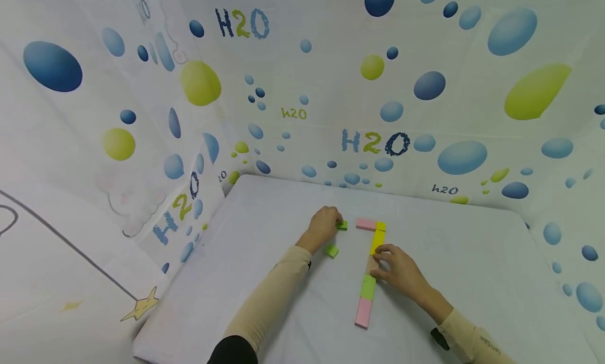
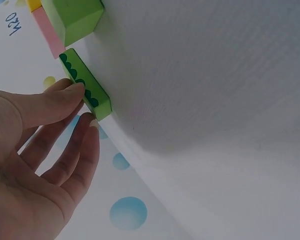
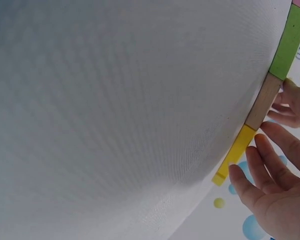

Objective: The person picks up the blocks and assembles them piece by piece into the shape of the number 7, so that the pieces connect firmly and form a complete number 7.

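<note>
My left hand (image 1: 325, 223) pinches a green block (image 2: 92, 92) with a dark green scalloped pattern between thumb and fingers, low over the white table. Near that wrist lies another green block (image 1: 332, 251). My right hand (image 1: 399, 269) is beside a row of blocks, thumb and fingertips spread along a plain wooden block (image 3: 264, 101) and touching the row's edge. Next to the wooden block are a yellow block (image 1: 378, 242) on the far side and a light green block (image 1: 368, 287) on the near side. A pink block (image 1: 363, 312) forms the near end.
At the row's far end sits a small yellow block (image 1: 380, 226), with a pink block (image 1: 365, 224) pointing left from it. The white table (image 1: 449, 238) meets a wall covering (image 1: 331, 80) printed with coloured drops and H2O lettering.
</note>
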Tool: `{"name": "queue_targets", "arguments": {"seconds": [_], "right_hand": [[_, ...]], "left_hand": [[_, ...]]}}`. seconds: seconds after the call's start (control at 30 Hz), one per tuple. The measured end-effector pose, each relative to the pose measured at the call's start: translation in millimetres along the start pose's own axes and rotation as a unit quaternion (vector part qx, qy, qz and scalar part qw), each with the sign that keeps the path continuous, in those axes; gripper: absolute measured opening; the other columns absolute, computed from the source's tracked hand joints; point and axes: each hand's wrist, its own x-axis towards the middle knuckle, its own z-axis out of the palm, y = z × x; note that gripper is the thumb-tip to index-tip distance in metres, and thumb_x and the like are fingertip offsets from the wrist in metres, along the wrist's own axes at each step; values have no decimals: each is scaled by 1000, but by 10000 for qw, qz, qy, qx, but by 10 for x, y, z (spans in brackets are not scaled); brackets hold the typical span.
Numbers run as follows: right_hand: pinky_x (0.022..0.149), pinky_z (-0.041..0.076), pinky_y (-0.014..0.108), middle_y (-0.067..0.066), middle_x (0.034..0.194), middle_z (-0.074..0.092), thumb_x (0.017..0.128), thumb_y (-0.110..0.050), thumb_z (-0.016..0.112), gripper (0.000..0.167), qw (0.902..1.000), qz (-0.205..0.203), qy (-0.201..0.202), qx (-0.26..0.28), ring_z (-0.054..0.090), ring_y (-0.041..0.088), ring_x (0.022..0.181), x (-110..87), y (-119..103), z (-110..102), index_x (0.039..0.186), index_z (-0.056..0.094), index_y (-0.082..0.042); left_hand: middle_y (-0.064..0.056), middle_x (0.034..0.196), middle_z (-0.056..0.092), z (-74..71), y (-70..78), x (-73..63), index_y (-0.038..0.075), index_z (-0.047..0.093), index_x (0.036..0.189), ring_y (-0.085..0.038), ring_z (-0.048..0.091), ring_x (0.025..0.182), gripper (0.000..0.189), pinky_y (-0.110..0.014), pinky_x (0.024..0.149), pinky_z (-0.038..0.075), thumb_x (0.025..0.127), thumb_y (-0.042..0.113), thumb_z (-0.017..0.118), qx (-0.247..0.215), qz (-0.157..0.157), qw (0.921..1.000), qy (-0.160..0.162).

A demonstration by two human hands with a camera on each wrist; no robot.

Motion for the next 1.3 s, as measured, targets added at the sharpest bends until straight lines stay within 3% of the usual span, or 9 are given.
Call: {"name": "queue_targets", "arguments": {"seconds": [0.43,1.3], "right_hand": [[102,53,54,13,127,67,80,-29,92,48,9999,-68,49,-97,64,35,120,-12,1,28,116,78,0],[102,53,53,14,127,67,81,-29,92,49,9999,-75,30,-93,64,35,119,-32,-56,0,117,78,1]], "left_hand": [[-2,115,73,17,-5,42,13,82,113,-22,65,113,29,-35,97,56,93,-5,70,74,-8,10000,-36],[-1,114,73,77,-23,105,13,83,110,-21,65,113,32,-33,98,55,91,-8,67,53,331,9993,179]]}}
